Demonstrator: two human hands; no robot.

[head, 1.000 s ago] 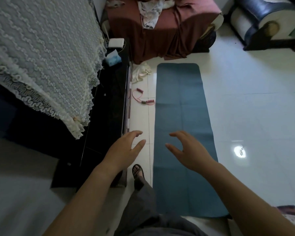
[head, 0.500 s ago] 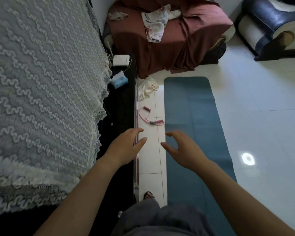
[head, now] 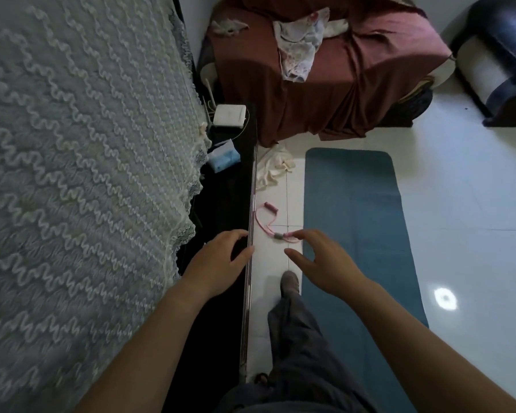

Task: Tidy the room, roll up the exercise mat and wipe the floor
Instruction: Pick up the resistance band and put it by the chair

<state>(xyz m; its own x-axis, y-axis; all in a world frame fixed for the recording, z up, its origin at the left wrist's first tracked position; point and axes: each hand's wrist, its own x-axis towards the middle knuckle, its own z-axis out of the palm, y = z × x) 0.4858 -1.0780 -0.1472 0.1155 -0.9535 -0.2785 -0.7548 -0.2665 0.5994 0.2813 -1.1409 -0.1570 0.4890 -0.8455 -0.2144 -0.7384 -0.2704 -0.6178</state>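
Note:
A teal exercise mat [head: 358, 219] lies flat and unrolled on the white tiled floor [head: 465, 204]. Left of it, on the tiles, lies a pink resistance band [head: 268, 222] with grey handles. A cream cloth [head: 273, 168] is crumpled on the floor near the mat's far left corner. My right hand [head: 319, 262] hovers above the band's near end, fingers spread and loosely curved, holding nothing. Held out over the edge of a black cabinet is my left hand [head: 221, 262], with relaxed fingers and nothing in it. My leg and foot [head: 289, 283] stand on the tiles between cabinet and mat.
A lace-covered surface [head: 81, 189] fills the left. The black cabinet [head: 221, 210] carries a white box [head: 230, 115] and a blue tissue pack [head: 223, 158]. A maroon-draped seat [head: 325, 79] with clothes [head: 298, 46] stands beyond the mat. A dark armchair [head: 501, 55] stands at top right.
I have stepped forward along the mat's left side. The pink band now lies just under my right hand. Both hands stay out in front, holding nothing.

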